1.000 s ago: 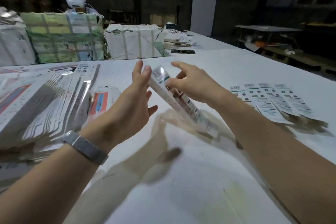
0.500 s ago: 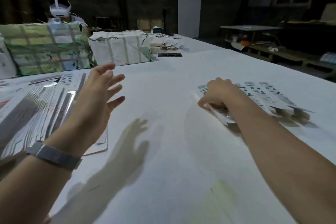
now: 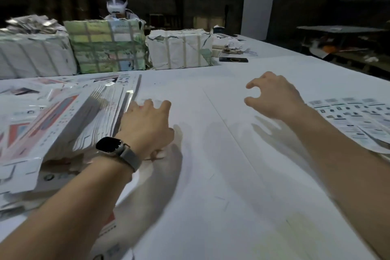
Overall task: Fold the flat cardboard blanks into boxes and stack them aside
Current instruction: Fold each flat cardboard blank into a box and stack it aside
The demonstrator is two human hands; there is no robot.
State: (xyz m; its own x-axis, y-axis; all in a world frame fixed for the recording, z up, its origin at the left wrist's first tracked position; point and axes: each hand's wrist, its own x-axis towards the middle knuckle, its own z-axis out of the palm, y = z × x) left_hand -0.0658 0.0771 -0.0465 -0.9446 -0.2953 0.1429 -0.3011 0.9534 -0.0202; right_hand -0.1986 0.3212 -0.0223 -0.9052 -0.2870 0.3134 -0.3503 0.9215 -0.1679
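Right hand point(image 3: 274, 96) now off the folded boxes point(image 3: 350, 120), empty, fingers loosely curled; left hand point(image 3: 145, 124) lowered onto the blank stack point(image 3: 69, 116), fingers spread, gripping nothing.

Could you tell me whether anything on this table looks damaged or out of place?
The white wrapped bundle at the back has torn paper along its top and corners. The flat blanks lie fanned, not squared.

one head-worn view – close, looking forward and down across the table point(image 3: 211, 175).
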